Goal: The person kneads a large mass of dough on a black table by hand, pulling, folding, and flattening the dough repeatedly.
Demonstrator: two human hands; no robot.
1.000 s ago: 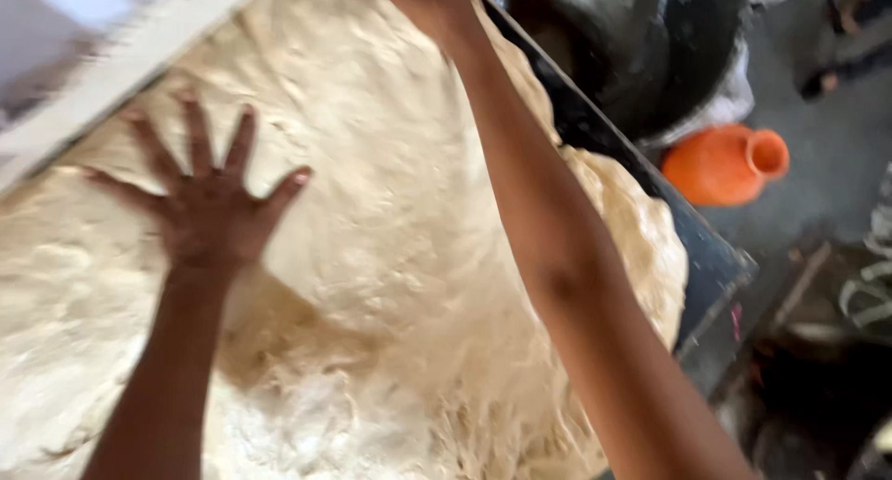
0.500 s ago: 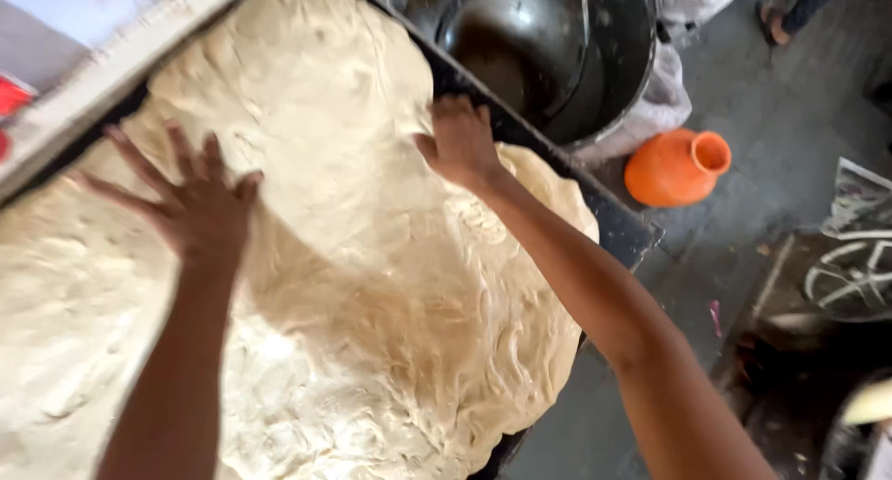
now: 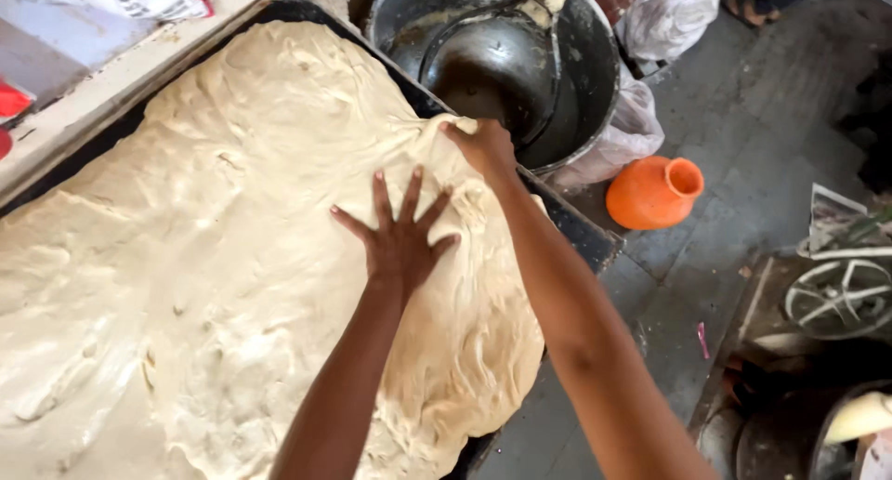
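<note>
I keep my left hand (image 3: 401, 240) flat and spread wide on the dough (image 3: 214, 257) filling the dark tray (image 3: 581, 240). My right hand (image 3: 483, 147) pinches the far edge; I'd pull gently to avoid tearing.

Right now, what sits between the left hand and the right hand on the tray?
Only dough: a raised, stretched fold of it spans the gap from the flat left hand to the right hand at the dark tray's edge. The head view shows it.
</note>
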